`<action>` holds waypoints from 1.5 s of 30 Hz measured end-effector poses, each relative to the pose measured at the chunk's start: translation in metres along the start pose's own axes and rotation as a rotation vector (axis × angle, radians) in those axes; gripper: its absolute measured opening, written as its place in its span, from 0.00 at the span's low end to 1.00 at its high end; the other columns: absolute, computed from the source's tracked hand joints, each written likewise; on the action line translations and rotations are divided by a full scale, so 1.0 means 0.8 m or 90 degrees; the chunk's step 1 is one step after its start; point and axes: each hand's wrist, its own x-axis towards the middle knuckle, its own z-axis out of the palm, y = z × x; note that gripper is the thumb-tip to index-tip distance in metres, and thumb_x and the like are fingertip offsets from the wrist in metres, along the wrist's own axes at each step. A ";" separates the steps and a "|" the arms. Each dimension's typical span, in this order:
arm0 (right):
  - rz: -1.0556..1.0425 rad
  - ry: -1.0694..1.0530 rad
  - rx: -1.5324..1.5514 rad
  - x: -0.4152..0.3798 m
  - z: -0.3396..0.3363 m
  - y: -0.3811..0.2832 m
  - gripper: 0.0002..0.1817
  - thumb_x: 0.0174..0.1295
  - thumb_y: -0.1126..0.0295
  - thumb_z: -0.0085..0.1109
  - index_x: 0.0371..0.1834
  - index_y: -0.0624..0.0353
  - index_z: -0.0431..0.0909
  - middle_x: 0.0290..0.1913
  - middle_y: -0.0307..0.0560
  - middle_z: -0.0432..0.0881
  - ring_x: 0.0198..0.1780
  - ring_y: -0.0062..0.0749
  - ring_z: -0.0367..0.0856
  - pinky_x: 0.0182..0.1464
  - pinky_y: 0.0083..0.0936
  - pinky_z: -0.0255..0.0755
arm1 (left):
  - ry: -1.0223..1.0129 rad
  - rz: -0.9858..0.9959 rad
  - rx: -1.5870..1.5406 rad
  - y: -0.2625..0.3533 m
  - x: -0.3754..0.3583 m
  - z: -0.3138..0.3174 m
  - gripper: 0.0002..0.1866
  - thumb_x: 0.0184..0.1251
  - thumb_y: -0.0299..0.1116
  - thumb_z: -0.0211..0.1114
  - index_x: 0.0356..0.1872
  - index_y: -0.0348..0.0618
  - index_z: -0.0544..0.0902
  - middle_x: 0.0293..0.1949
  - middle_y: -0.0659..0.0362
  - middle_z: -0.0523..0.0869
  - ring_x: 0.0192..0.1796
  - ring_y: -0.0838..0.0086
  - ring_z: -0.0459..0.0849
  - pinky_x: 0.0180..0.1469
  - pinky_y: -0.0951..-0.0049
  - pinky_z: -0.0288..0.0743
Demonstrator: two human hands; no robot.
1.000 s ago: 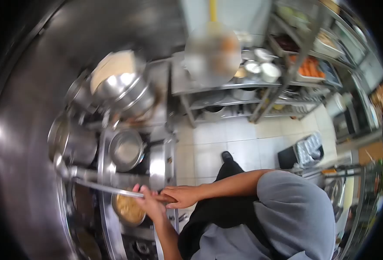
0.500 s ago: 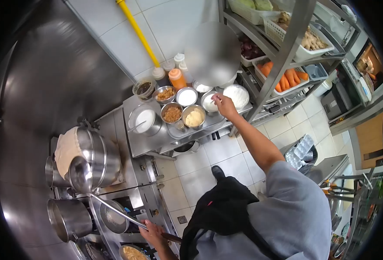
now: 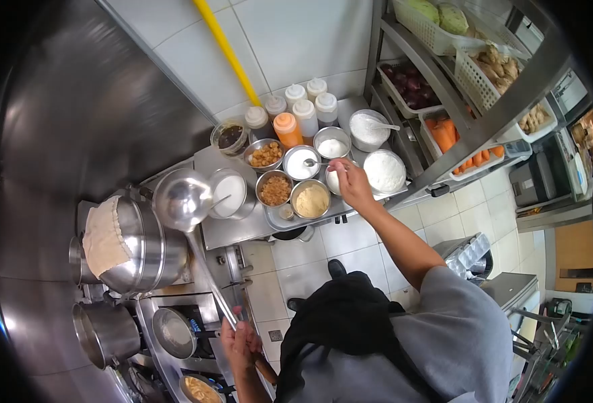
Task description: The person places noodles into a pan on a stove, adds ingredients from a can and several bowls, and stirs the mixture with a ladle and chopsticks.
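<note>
My left hand [image 3: 241, 341] is closed round the long handle of a large steel ladle [image 3: 181, 201]. The ladle's bowl hangs beside a steel pot of white contents [image 3: 229, 193]. Between the fingers of my right hand [image 3: 350, 186] is a small spoon [image 3: 312, 162], its tip over a metal bowl of white powder or grains [image 3: 299, 165]. Beneath that hand, another bowl is partly covered. Close by stand a bowl of pale yellow powder [image 3: 311, 200], a bowl of brown bits [image 3: 274, 190] and a tub of white powder [image 3: 384, 172].
Squeeze bottles [image 3: 288, 129] line the tiled wall. A steel rack [image 3: 484, 131] with vegetable baskets rises at right. On the left, a large steamer pot [image 3: 142, 242], a deep pot [image 3: 105, 336] and a pan [image 3: 174, 332] sit at the stove.
The ladle has risen from in front of the steamer pot toward the counter. My right hand has moved slightly, and the spoon now shows over the neighbouring white bowl. The view has shifted.
</note>
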 end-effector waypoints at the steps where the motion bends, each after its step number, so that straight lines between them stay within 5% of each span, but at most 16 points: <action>1: 0.008 -0.009 0.011 0.011 0.014 0.000 0.17 0.75 0.61 0.42 0.45 0.61 0.80 0.39 0.54 0.86 0.41 0.50 0.85 0.45 0.38 0.76 | -0.067 -0.049 -0.090 0.004 0.003 0.005 0.21 0.75 0.36 0.56 0.63 0.35 0.67 0.17 0.66 0.64 0.11 0.83 0.62 0.13 0.78 0.61; 8: 0.062 -0.045 -0.091 0.040 0.059 0.008 0.17 0.75 0.62 0.42 0.43 0.60 0.79 0.34 0.50 0.88 0.39 0.50 0.86 0.45 0.40 0.76 | -0.095 -0.162 -0.141 0.010 0.026 0.027 0.22 0.75 0.35 0.55 0.64 0.36 0.67 0.17 0.65 0.63 0.11 0.83 0.60 0.12 0.78 0.61; 27: 0.150 0.073 0.045 0.041 0.032 0.015 0.17 0.76 0.64 0.41 0.42 0.61 0.81 0.33 0.48 0.89 0.39 0.39 0.86 0.47 0.31 0.75 | -0.104 -0.238 -0.037 0.032 0.066 0.042 0.19 0.75 0.34 0.56 0.62 0.39 0.69 0.19 0.65 0.65 0.13 0.82 0.62 0.16 0.78 0.60; 30: 0.116 0.042 0.158 0.034 0.021 -0.033 0.18 0.79 0.63 0.42 0.43 0.63 0.79 0.32 0.48 0.87 0.18 0.18 0.69 0.22 0.22 0.65 | -0.135 -0.277 -0.003 0.042 0.071 0.055 0.19 0.75 0.35 0.56 0.63 0.40 0.69 0.21 0.65 0.66 0.14 0.83 0.63 0.16 0.78 0.60; 33: -0.008 0.022 -0.034 0.017 -0.002 -0.097 0.15 0.78 0.64 0.44 0.44 0.63 0.79 0.32 0.46 0.88 0.20 0.20 0.73 0.25 0.24 0.68 | -0.191 -0.353 -0.061 0.060 0.073 0.072 0.19 0.76 0.36 0.56 0.63 0.40 0.71 0.21 0.65 0.66 0.15 0.83 0.62 0.16 0.79 0.59; 34: -0.045 0.080 -0.086 0.011 -0.013 -0.092 0.13 0.77 0.66 0.46 0.44 0.62 0.79 0.32 0.47 0.88 0.23 0.27 0.79 0.28 0.28 0.72 | -0.202 -0.360 -0.058 0.061 0.072 0.073 0.19 0.76 0.36 0.56 0.63 0.40 0.71 0.21 0.65 0.66 0.15 0.83 0.62 0.16 0.79 0.59; 35: -0.002 0.096 -0.142 0.007 -0.032 -0.084 0.12 0.74 0.67 0.47 0.44 0.60 0.80 0.34 0.50 0.88 0.33 0.45 0.87 0.36 0.35 0.77 | -0.229 -0.374 -0.079 0.061 0.073 0.073 0.19 0.76 0.36 0.56 0.62 0.40 0.71 0.21 0.66 0.66 0.14 0.83 0.61 0.16 0.79 0.59; 38: 0.055 0.097 -0.251 -0.010 -0.064 -0.031 0.13 0.75 0.66 0.46 0.43 0.60 0.80 0.33 0.50 0.88 0.33 0.45 0.87 0.38 0.35 0.77 | -0.262 -0.392 -0.090 0.062 0.071 0.077 0.19 0.76 0.36 0.55 0.62 0.40 0.72 0.21 0.66 0.65 0.14 0.84 0.61 0.16 0.79 0.59; 45: 0.106 0.065 -0.137 -0.033 -0.057 0.026 0.16 0.76 0.64 0.43 0.42 0.63 0.80 0.32 0.52 0.87 0.34 0.43 0.87 0.39 0.33 0.77 | -0.242 -0.376 -0.060 0.053 0.077 0.087 0.17 0.76 0.35 0.55 0.61 0.40 0.73 0.20 0.66 0.65 0.14 0.84 0.61 0.16 0.79 0.59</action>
